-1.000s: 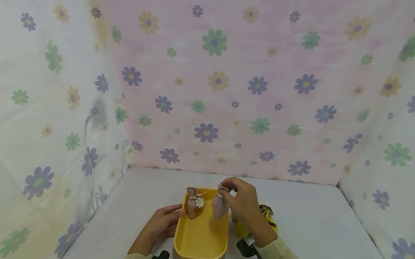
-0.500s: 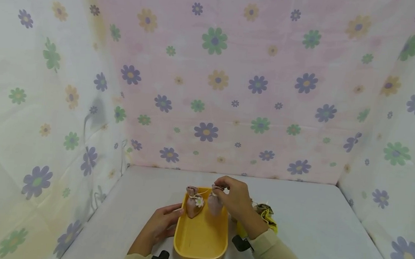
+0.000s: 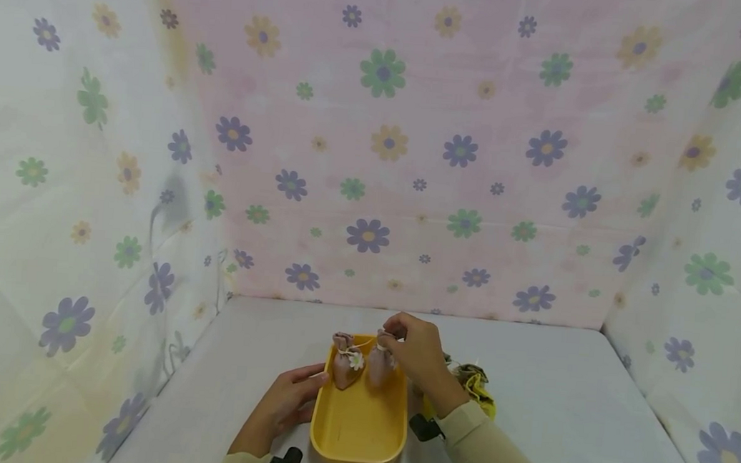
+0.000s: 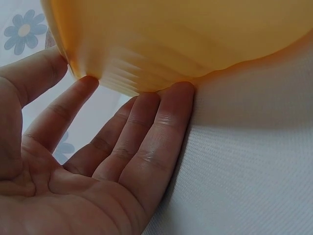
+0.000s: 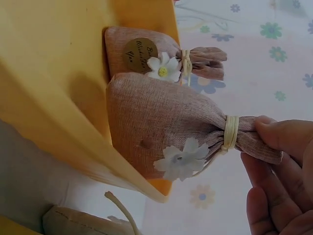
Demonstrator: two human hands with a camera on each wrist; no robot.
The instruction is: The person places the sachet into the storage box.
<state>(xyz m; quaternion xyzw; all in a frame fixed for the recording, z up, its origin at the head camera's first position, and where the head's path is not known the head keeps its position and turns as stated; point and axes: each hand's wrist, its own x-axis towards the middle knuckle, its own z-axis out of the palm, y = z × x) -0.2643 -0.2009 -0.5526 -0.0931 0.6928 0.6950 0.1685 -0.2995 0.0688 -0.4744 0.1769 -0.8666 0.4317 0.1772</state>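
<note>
A yellow plastic tray (image 3: 359,431) lies lengthwise on the white table. My left hand (image 3: 286,401) touches its left side; in the left wrist view the extended fingertips (image 4: 177,100) press on the outer wall. My right hand (image 3: 423,356) pinches the gathered neck of a dusty-pink drawstring sachet (image 5: 164,115) between thumb and fingers. That sachet hangs upright at the tray's far right, its lower end inside, a white fabric flower on its tie. A matching sachet (image 3: 345,373) with a white flower and round brown label (image 5: 140,55) leans at the tray's far left.
Right of the tray, partly behind my right forearm, sits a yellow and brown-green cloth bundle (image 3: 482,393). A beige pouch (image 5: 78,223) with a cord shows low in the right wrist view. Flowered curtains (image 3: 376,153) enclose the white table (image 3: 559,395) on three sides.
My right hand has carried the pinched sachet left and slightly lower into the tray, beside the other one. The left hand and the tray have stayed in place.
</note>
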